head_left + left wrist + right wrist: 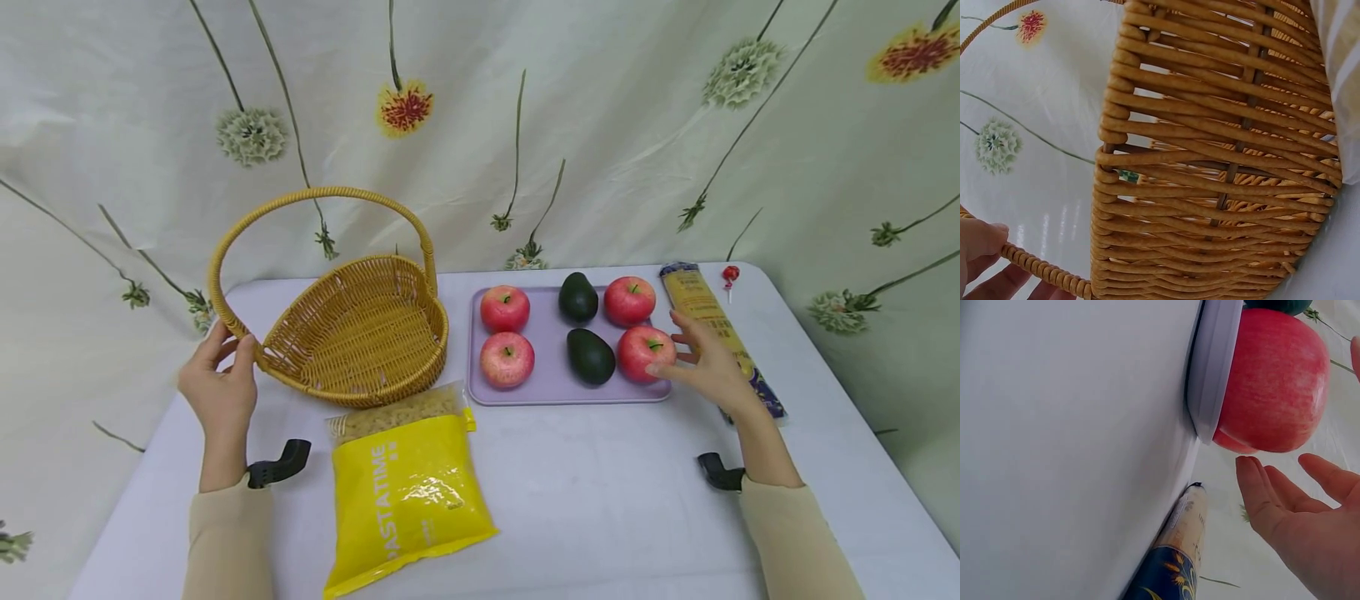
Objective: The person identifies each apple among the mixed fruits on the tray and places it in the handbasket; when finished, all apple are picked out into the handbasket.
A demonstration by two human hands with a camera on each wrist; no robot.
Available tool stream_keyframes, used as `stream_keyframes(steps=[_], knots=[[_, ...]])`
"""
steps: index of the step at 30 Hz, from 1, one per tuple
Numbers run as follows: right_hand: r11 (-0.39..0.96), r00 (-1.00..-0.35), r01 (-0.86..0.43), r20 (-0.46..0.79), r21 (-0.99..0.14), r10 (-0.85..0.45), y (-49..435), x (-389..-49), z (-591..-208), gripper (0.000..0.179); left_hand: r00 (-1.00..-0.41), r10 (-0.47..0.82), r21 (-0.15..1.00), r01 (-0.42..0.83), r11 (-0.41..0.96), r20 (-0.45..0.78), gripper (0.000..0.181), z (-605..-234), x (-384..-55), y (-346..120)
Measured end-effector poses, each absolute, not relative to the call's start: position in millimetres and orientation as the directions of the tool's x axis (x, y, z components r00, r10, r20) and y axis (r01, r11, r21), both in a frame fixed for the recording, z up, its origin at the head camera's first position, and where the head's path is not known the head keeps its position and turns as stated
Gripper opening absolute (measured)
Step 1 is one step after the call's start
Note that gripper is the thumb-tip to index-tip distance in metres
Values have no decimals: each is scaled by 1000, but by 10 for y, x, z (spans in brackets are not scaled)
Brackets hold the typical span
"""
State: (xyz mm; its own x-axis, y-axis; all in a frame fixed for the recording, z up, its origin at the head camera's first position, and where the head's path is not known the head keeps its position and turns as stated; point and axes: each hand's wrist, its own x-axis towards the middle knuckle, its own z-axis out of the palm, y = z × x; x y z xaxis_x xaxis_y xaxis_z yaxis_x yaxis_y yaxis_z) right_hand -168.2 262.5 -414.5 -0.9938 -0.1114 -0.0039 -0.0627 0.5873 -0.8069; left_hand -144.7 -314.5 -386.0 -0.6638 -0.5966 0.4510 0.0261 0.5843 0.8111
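Note:
A wicker basket (360, 333) with a tall arched handle stands at the left of the table. My left hand (225, 379) pinches the lower left end of that handle (1044, 267) between thumb and fingers. On a lilac tray (555, 392) lie several red apples and two dark avocados (590, 357). Spread around the front right apple (641, 354) are the fingers of my right hand (708, 362), the thumb in front and the others at its right side. In the right wrist view a gap shows between the fingertips (1247, 469) and the apple (1279, 381).
A yellow pasta bag (408, 492) lies in front of the basket, its clear top part touching or close to the rim. Right of the tray lies a long spaghetti packet (705, 308), partly behind my right hand. A red lollipop (731, 273) sits at the back right corner.

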Motion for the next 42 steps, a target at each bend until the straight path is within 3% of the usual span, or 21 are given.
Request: stream_keyframes(steps=[21, 42], knots=[[653, -992, 11, -91, -757, -89, 2545, -1689, -4234, 86, -652, -593, 793, 20, 609, 472, 36, -3892, -1450, -3162], [657, -996, -10, -48, -754, -71, 2517, -1667, -4231, 81, -662, -594, 798, 12, 602, 458, 36, -3872, -1454, -3151]])
